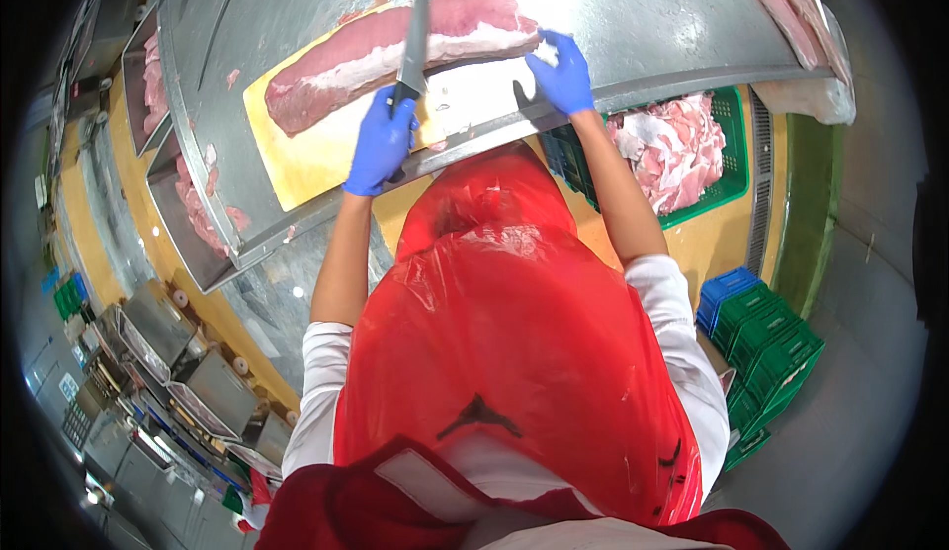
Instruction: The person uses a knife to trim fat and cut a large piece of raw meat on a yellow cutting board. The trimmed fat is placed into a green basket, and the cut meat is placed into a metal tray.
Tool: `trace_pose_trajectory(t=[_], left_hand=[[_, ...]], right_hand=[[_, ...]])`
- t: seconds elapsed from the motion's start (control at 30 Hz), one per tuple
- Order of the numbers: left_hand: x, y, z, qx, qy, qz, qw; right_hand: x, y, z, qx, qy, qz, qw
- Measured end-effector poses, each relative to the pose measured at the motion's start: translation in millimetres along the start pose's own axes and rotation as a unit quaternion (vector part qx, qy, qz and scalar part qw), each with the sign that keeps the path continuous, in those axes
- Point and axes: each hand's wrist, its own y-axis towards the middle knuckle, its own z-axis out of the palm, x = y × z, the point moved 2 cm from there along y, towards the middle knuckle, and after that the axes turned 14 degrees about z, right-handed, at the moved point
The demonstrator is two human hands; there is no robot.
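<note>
A long pork loin (346, 61), pink with a white strip of fat along its near side, lies on a yellow cutting board (306, 169). My left hand (381, 145), in a blue glove, is wrapped round the dark handle of a knife (416, 36). The blade points away from me and passes over the middle of the loin; whether it touches the meat I cannot tell. My right hand (561, 73), also gloved in blue, is at the loin's right end, thumb and fingertips bent toward its edge. Its fingertips seem to touch the meat, but the contact is partly hidden.
Below the metal table (643, 16), a green crate (736, 145) holds pale trimmings. Metal trays (163, 189) with meat pieces adjoin its left edge. Another knife (219, 26) lies at the far left. More meat cuts (776, 6) rest at the far right. Stacked crates (766, 352) stand on the floor.
</note>
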Motion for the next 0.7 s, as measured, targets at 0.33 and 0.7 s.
trace_pose_trajectory(t=[0.33, 0.7], left_hand=[[-24.5, 57.3, 61.5, 0.011, 0.018, -0.089, 0.996], [-37.4, -10.1, 17.4, -0.302, -0.057, -0.088, 0.948]], right_hand=[[-21.5, 13.1, 23.7, 0.12, -0.135, -0.124, 0.976], [74.1, 177.6, 70.6, 0.48, -0.224, -0.044, 0.847]])
